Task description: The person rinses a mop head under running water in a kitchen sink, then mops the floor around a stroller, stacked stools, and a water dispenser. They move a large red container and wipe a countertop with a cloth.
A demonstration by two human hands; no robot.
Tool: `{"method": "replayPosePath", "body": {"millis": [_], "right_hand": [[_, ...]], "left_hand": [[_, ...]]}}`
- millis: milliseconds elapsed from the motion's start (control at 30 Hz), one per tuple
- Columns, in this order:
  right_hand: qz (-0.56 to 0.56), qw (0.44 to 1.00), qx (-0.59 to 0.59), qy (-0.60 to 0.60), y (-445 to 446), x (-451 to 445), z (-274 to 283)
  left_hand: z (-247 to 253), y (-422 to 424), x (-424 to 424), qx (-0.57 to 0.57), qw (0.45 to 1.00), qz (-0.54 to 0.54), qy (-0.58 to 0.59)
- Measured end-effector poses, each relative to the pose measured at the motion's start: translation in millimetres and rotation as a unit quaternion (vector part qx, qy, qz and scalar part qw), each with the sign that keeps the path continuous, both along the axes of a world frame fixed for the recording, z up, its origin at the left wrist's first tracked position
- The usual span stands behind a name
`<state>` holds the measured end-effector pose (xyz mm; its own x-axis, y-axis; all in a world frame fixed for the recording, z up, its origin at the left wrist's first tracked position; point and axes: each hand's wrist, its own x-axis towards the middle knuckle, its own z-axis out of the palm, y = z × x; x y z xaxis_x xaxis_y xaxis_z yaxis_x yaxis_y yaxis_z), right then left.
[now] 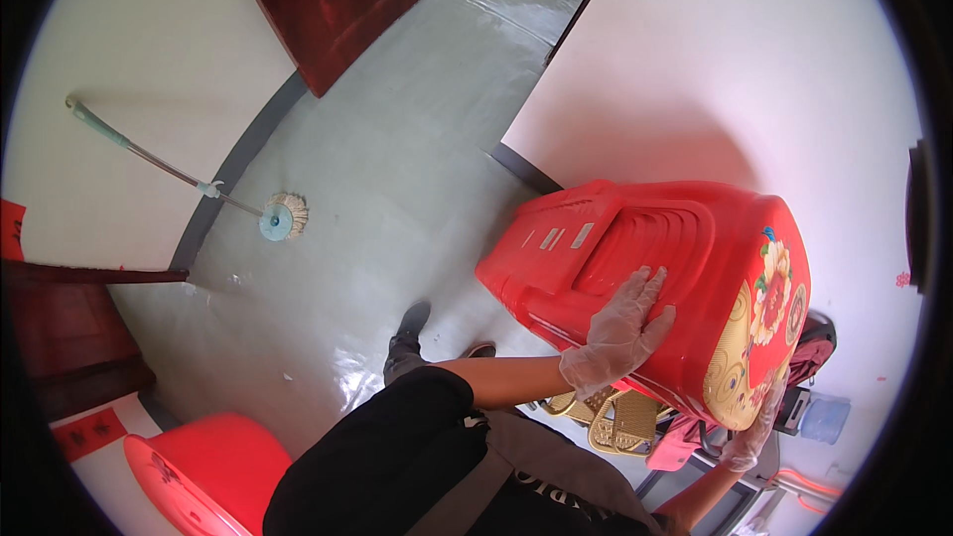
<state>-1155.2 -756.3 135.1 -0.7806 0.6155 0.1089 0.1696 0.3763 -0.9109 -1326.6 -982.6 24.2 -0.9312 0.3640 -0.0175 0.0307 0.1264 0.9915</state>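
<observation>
A large red plastic chair (551,246) with a flower-printed face stands tilted against the white wall at the right. My left hand (622,327), in a clear plastic glove, lies on its side by the ridged recessed part, fingers apart. At the printed face's lower edge is my right hand (759,424), gloved too; its fingers are partly hidden, so its hold cannot be told. Another rounded red plastic item (216,461) is at the lower left.
A mop (275,219) leans on the left wall, its head on the grey floor. A dark red door (350,0) stands at the top. Woven chairs (625,417), a pink bag (674,443) and a blue water bottle (825,418) are at the lower right.
</observation>
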Motion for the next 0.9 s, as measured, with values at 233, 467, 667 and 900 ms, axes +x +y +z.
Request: {"method": "replayPosePath", "body": {"millis": [233,467,667,900], "right_hand": [[-0.042,0.992,-0.103,0.066,-2,2,-16],[-0.201,0.891,-0.281,0.295,-9,-6,-50],[-0.122,0.899,-0.271,0.322,-16,5,-32],[-0.156,0.872,-0.288,0.364,6,19,-51]], "left_hand": [[-19,15,-11,0.001,0.998,0.031,0.053],[-30,17,-2,0.063,0.988,0.122,0.077],[-24,14,17,0.034,0.999,0.035,0.002],[-21,4,28,0.053,0.957,-0.073,0.274]]}}
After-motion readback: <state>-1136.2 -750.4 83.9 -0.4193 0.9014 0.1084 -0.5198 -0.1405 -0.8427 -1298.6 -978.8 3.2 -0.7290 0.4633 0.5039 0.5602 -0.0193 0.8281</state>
